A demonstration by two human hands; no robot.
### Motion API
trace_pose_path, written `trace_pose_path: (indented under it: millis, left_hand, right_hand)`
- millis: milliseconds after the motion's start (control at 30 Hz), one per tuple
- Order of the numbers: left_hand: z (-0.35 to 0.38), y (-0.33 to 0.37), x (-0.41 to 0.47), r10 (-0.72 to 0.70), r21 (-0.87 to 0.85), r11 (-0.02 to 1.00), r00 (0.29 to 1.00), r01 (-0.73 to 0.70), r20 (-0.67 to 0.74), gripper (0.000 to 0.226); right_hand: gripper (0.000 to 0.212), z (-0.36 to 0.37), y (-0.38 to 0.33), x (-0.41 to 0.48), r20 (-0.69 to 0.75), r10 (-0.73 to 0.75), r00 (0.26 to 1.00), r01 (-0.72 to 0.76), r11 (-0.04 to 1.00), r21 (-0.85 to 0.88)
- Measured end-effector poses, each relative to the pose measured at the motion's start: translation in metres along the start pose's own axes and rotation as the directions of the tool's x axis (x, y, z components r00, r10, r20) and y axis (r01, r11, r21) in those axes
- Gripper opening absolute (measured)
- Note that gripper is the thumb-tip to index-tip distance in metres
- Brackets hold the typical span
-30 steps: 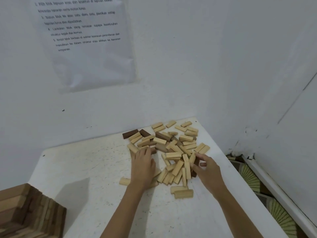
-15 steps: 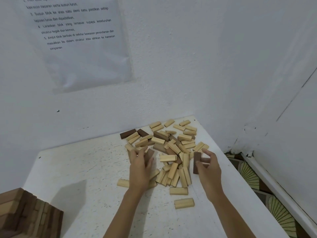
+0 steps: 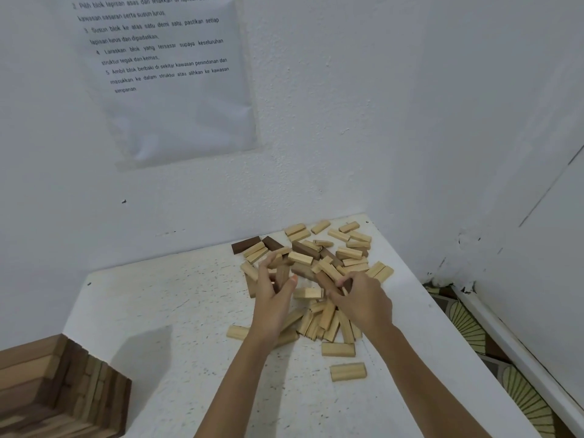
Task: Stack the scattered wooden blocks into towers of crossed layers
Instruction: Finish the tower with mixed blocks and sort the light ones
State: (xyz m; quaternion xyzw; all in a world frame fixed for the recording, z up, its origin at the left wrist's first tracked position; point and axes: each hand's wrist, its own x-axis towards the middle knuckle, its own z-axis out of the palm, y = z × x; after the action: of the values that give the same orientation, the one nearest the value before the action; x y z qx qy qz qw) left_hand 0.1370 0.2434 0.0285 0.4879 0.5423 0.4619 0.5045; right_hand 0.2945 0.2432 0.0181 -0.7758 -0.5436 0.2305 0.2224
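Where the white table (image 3: 158, 311) meets the corner of the wall (image 3: 316, 121), the wooden blocks (image 3: 347, 248) lie in a loose heap at the far right, their long sides pointing every which way, most light and a few dark.

The left hand (image 3: 271, 305) reaches in from below with its back to the camera. Its fingers are curled on one side and its thumb on the other, gripping a brown block (image 3: 282, 275) that stands nearly on end, its long side running up toward the wall.

The right hand (image 3: 366, 303) comes in at a slant from the lower right, knuckles up. Its fingers are bent and close together, pinching a dark block (image 3: 347, 284). That one is mostly hidden, so its direction cannot be told.

Nearer the camera two light blocks (image 3: 347, 371) lie flat, long sides left to right. A finished tower (image 3: 63, 390) stands at the table's near left edge, and a printed sheet (image 3: 167, 74) hangs on the wall.
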Motion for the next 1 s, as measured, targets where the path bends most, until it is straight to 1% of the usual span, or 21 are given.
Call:
trace_pose_path:
  millis: [67, 100, 167, 267, 300, 367, 433, 500, 600, 667, 767, 867, 900, 1000]
  left_hand:
    - [-0.001, -0.003, -0.002, -0.01, -0.032, 0.999, 1.0, 0.01, -0.01, 0.045]
    - [-0.001, -0.005, -0.003, -0.013, -0.048, 0.999, 1.0, 0.011, -0.025, 0.04]
    - [-0.003, -0.008, -0.005, -0.017, -0.063, 0.998, 0.999, 0.014, -0.051, 0.028]
    - [-0.006, -0.006, -0.011, -0.033, -0.104, 0.994, 0.998, 0.027, -0.057, 0.015]
    - [-0.007, -0.005, -0.013, -0.039, -0.124, 0.992, 0.998, 0.032, -0.059, 0.013]
    - [-0.011, -0.003, -0.018, -0.044, -0.123, 0.992, 0.996, 0.034, -0.081, 0.012]
    - [-0.016, -0.001, -0.025, -0.035, -0.096, 0.995, 0.993, 0.024, -0.111, 0.01]
    - [-0.022, 0.0, -0.034, -0.014, -0.085, 0.996, 0.992, 0.004, -0.122, 0.014]
    - [-0.034, 0.0, -0.05, 0.052, -0.058, 0.996, 0.987, -0.061, -0.149, 0.021]
    - [-0.043, -0.001, -0.062, 0.085, -0.049, 0.994, 0.98, -0.095, -0.181, 0.021]
    - [-0.057, -0.003, -0.079, 0.068, -0.087, 0.992, 0.974, -0.088, -0.216, 0.018]
    - [-0.07, -0.009, -0.093, 0.043, -0.08, 0.995, 0.971, -0.063, -0.235, 0.019]
    - [-0.074, -0.012, -0.098, 0.029, -0.072, 0.996, 0.972, -0.047, -0.233, 0.021]
    - [-0.086, -0.022, -0.112, -0.023, -0.062, 0.998, 0.981, 0.011, -0.195, 0.027]
  right_hand:
    - [0.033, 0.003, -0.003, -0.003, -0.006, 0.0, 1.0, 0.0, 0.996, -0.09]
    - [0.035, 0.005, -0.004, -0.005, -0.011, 0.005, 1.0, -0.006, 0.994, -0.108]
    - [0.034, 0.008, -0.006, -0.009, -0.037, 0.001, 0.999, -0.005, 0.996, -0.087]
    - [0.026, 0.008, -0.009, -0.016, -0.125, -0.04, 0.991, 0.043, 0.999, 0.021]
    - [0.023, 0.009, -0.009, -0.018, -0.148, -0.056, 0.987, 0.068, 0.995, 0.077]
    - [0.019, 0.008, -0.012, -0.024, -0.164, -0.065, 0.984, 0.104, 0.965, 0.242]
    - [0.018, 0.006, -0.017, -0.033, -0.147, -0.059, 0.987, 0.116, 0.9, 0.419]
    - [0.02, 0.003, -0.021, -0.044, -0.126, -0.063, 0.99, 0.124, 0.814, 0.567]
    - [0.023, 0.005, -0.026, -0.061, -0.07, -0.089, 0.994, 0.112, 0.704, 0.701]
    - [0.026, 0.008, -0.026, -0.073, -0.046, -0.119, 0.992, 0.114, 0.663, 0.74]
    - [0.031, 0.014, -0.027, -0.091, -0.013, -0.121, 0.993, 0.087, 0.631, 0.771]
    - [0.019, 0.02, -0.032, -0.108, 0.065, -0.073, 0.995, -0.014, 0.553, 0.833]
    - [0.014, 0.025, -0.033, -0.113, 0.093, -0.068, 0.993, -0.041, 0.543, 0.838]
    - [0.007, 0.039, -0.035, -0.128, 0.157, -0.078, 0.984, -0.088, 0.557, 0.826]
